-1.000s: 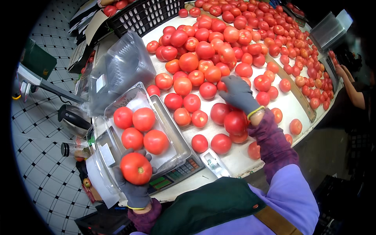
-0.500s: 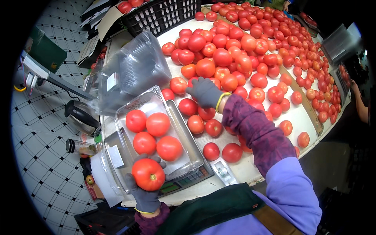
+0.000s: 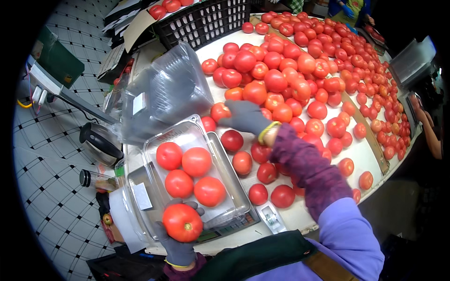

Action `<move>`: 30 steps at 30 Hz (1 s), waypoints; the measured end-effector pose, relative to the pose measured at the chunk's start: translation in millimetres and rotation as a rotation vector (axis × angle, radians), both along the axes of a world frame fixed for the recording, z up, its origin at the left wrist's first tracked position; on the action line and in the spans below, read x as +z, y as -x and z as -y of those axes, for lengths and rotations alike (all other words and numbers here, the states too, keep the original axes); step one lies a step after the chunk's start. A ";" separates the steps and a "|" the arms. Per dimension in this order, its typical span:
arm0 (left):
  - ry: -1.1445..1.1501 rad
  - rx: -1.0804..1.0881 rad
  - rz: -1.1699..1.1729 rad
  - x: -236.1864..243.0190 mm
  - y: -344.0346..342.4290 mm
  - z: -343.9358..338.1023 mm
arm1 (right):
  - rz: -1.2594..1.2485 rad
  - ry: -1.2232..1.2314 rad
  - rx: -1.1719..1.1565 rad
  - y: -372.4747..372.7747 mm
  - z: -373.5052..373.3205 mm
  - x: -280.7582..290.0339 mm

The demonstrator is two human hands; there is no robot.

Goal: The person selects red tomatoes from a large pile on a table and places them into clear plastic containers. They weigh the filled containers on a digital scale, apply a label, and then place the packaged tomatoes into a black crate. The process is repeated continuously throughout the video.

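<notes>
My left hand, in a grey glove, is closed around a large red tomato, its stem scar facing me. It holds the tomato over the near end of a clear plastic container, where several red tomatoes lie. The container rests on a metal-topped scale. My right hand, also gloved, reaches to the pile's near left edge. Its fingers and thumb are around a smaller tomato beside the container; part of their grip is hidden.
Nested clear containers stand beyond the scale, with a black crate behind. Loose tomatoes spread across the white table, divided by a wooden strip. A tape dispenser lies near the front edge. Other people's hands show far off.
My right hand has shifted left across the pile onto the tomato beside the container. My left hand keeps its tomato. The whole view has moved slightly.
</notes>
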State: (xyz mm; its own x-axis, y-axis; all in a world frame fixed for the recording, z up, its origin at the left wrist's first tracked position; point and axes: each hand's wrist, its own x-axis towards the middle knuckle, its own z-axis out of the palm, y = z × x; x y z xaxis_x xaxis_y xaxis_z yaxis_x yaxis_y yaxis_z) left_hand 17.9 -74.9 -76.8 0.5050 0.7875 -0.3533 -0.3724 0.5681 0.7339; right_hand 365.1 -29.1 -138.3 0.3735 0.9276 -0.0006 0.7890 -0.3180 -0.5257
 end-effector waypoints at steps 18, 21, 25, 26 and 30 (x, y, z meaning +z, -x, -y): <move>0.004 0.214 0.234 1.8 64.9 3.0 | -1.619 -0.395 -0.061 48.4 76.5 61.9; 0.041 0.273 0.302 11.8 71.8 5.8 | -1.058 -0.293 0.129 95.7 93.7 87.3; 0.025 0.305 0.369 22.4 83.6 12.0 | -0.240 -0.278 0.591 178.1 98.0 94.7; -0.010 0.312 0.346 22.9 90.0 15.1 | -0.112 -0.288 0.650 191.7 93.8 92.6; -0.089 0.360 0.263 33.3 100.4 32.7 | 0.102 -0.354 0.672 212.4 97.1 56.3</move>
State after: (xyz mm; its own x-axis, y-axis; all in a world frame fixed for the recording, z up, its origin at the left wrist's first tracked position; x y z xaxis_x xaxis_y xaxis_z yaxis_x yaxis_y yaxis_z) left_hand -82.5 -107.6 -43.5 0.2574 0.9507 -0.1730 -0.7148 0.3078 0.6279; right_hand 152.7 -126.2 -82.0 -0.2886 0.8937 0.3434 0.8033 0.4212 -0.4211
